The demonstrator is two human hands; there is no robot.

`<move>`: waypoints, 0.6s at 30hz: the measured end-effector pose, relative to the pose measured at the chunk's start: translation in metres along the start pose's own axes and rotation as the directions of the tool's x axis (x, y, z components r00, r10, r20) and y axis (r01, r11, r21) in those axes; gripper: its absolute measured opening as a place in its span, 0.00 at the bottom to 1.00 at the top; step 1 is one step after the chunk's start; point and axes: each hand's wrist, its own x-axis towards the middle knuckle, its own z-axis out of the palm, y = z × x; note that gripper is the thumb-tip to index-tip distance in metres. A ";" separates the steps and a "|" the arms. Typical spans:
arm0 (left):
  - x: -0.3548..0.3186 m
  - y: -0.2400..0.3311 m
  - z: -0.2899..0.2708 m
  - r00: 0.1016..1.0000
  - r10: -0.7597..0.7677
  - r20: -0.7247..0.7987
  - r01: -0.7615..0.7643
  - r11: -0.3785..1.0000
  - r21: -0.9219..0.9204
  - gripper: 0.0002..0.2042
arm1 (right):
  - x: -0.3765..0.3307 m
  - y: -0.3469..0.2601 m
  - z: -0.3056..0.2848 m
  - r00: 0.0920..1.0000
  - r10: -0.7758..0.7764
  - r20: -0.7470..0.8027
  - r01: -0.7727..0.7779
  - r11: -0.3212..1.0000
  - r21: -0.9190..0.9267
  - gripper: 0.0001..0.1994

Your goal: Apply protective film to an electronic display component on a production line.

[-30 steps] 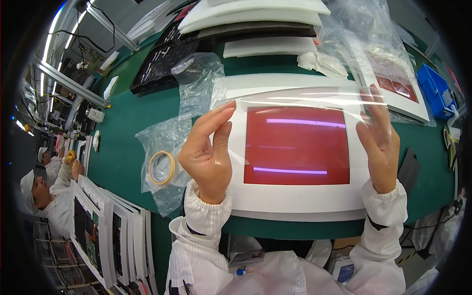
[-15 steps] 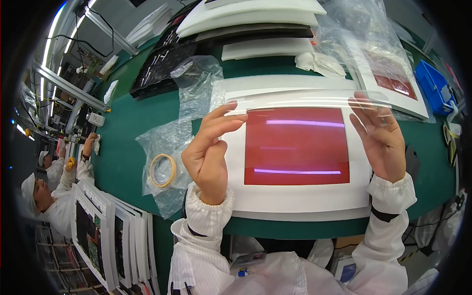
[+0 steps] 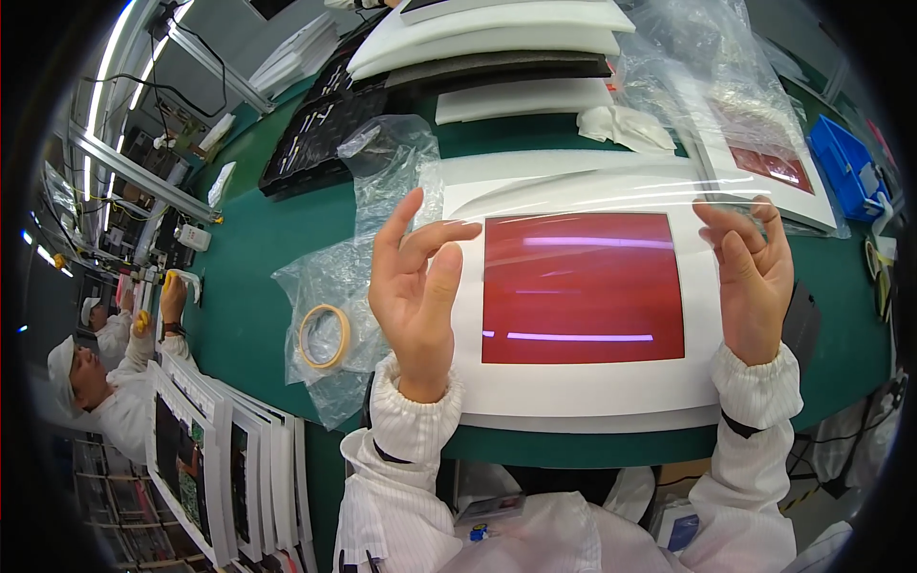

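Note:
A red rectangular panel (image 3: 585,306) with light streaks reflected on it sits within a white sheet-like frame (image 3: 573,390) in front of me. Over its far part lies a clear, slightly curled film (image 3: 573,191), whose exact edges are hard to make out. At the panel's left edge is my left hand (image 3: 417,296), fingers apart, index finger reaching toward the film. My right hand (image 3: 750,272) is raised by the right border, fingers bent and separated near the film's right end. Neither hand visibly grips anything; contact with the film is unclear.
Left of the frame, a tape roll (image 3: 325,336) rests on clear plastic wrap (image 3: 330,277). Foam sheets (image 3: 516,95) and a black tray (image 3: 310,134) stand behind. Another framed red panel (image 3: 774,167) and a blue bin (image 3: 845,167) are right. Co-workers sit far left beside stacked framed boards (image 3: 220,458).
The film has dropped lower and flatter over the panel's far side. My left fingers have spread; my right fingers have drawn back from the film and curled.

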 end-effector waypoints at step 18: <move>-0.002 -0.002 0.001 0.977 -0.102 -0.187 0.114 0.992 0.056 0.10 | -0.004 0.000 0.007 0.953 -0.279 0.120 0.299 0.932 -0.205 0.03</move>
